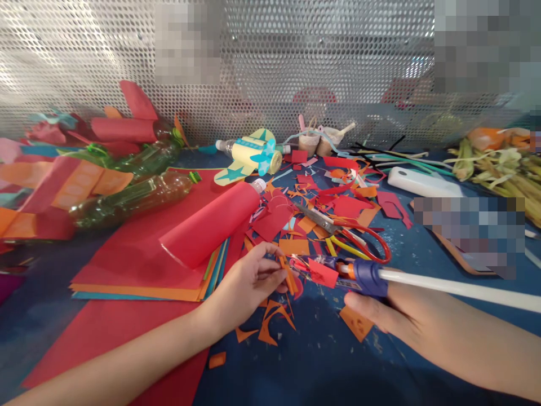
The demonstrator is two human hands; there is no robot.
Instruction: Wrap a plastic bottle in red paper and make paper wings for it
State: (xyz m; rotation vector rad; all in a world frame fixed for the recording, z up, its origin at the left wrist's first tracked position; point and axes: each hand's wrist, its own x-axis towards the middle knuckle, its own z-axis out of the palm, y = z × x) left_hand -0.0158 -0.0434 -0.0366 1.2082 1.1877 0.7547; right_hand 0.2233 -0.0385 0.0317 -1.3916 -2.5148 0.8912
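My left hand [260,277], low in the middle, pinches a small folded orange paper piece [288,275]. My right hand [382,310] is wrapped round a dark blue glue gun [369,276] with a long white glue stick [456,291] in its back. The gun's front end is close to the orange piece; whether they touch cannot be made out. A bit of red paper [323,273] lies over the gun's barrel. Behind my left hand, a bottle wrapped in red paper [213,225] rests on a stack of coloured sheets [131,265].
Scissors with red handles [366,237] lie among paper scraps behind the gun. A yellow paper-wrapped bottle [251,155], two small cups [319,141] and a white object [422,181] stand farther back. Green bottles [135,197] are left, a phone [465,237] and dry husks [502,169] right.
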